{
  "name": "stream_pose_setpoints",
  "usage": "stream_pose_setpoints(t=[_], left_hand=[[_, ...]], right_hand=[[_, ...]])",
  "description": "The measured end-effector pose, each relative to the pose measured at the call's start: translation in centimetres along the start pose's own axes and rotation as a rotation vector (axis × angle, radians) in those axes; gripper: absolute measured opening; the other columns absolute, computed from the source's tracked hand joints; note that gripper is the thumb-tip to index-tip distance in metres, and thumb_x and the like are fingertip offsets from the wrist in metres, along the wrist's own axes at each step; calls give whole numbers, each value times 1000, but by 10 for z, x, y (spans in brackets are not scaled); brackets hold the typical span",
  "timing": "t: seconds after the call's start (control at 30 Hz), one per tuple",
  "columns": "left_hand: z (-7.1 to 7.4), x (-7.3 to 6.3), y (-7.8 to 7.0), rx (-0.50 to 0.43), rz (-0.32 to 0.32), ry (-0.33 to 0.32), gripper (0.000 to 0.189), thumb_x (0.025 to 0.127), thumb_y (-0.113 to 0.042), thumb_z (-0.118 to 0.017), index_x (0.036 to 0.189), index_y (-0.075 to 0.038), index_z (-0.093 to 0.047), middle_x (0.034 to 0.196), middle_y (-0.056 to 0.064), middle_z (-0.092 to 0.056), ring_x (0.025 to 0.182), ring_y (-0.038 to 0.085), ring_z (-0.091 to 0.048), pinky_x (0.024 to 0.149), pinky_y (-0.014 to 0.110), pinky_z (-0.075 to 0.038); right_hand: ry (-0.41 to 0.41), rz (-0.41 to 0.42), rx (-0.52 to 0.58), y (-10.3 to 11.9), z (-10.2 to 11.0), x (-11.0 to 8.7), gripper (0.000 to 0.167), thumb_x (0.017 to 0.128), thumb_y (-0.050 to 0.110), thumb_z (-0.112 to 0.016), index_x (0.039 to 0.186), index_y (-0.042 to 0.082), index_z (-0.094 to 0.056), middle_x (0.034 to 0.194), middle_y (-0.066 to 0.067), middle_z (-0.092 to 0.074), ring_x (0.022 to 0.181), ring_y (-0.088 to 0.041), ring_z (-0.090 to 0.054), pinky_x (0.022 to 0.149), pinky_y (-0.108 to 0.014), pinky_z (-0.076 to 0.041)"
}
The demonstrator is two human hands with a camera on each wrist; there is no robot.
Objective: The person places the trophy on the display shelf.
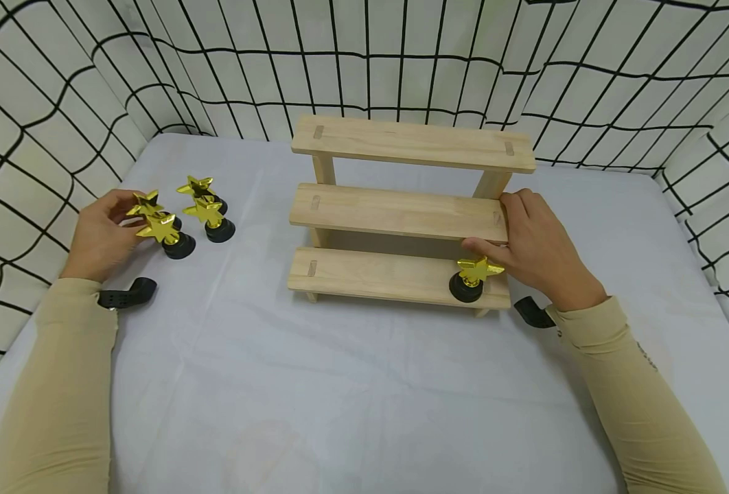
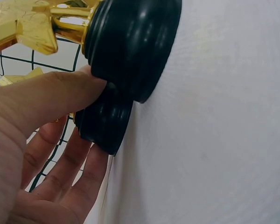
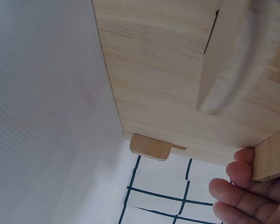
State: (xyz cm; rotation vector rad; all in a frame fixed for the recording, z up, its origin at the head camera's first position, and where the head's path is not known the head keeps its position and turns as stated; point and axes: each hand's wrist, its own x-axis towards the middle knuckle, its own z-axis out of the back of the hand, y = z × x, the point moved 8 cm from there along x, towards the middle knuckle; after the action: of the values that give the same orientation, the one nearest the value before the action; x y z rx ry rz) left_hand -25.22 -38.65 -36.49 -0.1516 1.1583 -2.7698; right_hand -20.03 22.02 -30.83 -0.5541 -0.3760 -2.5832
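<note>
My left hand [image 1: 101,233] is at the far left, beside two gold star trophies with round black bases. In the left wrist view its thumb and fingers lie around the base of the farther trophy [image 2: 107,116]; the nearer trophy [image 2: 135,42] stands right against the thumb. A three-step wooden display stand [image 1: 395,209] occupies the middle. With my right hand [image 1: 540,250] I grip the right end of its middle shelf, thumb along the front edge; the right wrist view shows the fingertips [image 3: 240,172] at the wood. Another trophy [image 1: 466,288] stands on the bottom shelf's right end.
Two more star trophies [image 1: 219,230] stand just right of the left hand's pair. White cloth [image 1: 364,398] covers the table. Black wire mesh [image 1: 367,82] encloses the back and both sides. Dark wrist devices [image 1: 128,293] show at both cuffs.
</note>
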Motion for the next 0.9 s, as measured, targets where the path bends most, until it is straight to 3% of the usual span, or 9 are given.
stream_pose_setpoints(t=[0.13,0.43,0.67,0.9], left_hand=[[1,-1,-1,-2,2,-8,51,93,7,-62,138,-16,-57,133,-6,-59,110,-9,-52,86,-5,-46],[5,0,-3,-45,-16,-62,55,91,8,-69,134,-25,-59,111,-31,-51,109,-11,-54,91,-2,-48],[9,0,-2,-84,-26,-82,54,91,8,-69,131,-26,-59,111,-31,-52,106,-13,-55,87,-4,-47],[12,2,-3,-157,-27,-94,49,90,4,-72,121,-32,-58,115,-26,-56,105,-12,-57,84,-4,-48]], right_hand=[[8,-11,4,-1,0,0,106,89,87,-37,116,-14,-55,101,-26,-57,85,-34,-50,70,-45,-46],[2,-11,-4,0,0,-1,110,88,90,-30,116,-13,-54,100,-26,-56,83,-33,-49,68,-44,-45],[15,-20,3,-1,0,-1,105,90,87,-39,118,-13,-54,101,-26,-57,86,-34,-50,70,-44,-46],[9,-16,13,0,1,0,107,89,87,-37,117,-14,-54,104,-27,-58,89,-36,-52,72,-47,-47]])
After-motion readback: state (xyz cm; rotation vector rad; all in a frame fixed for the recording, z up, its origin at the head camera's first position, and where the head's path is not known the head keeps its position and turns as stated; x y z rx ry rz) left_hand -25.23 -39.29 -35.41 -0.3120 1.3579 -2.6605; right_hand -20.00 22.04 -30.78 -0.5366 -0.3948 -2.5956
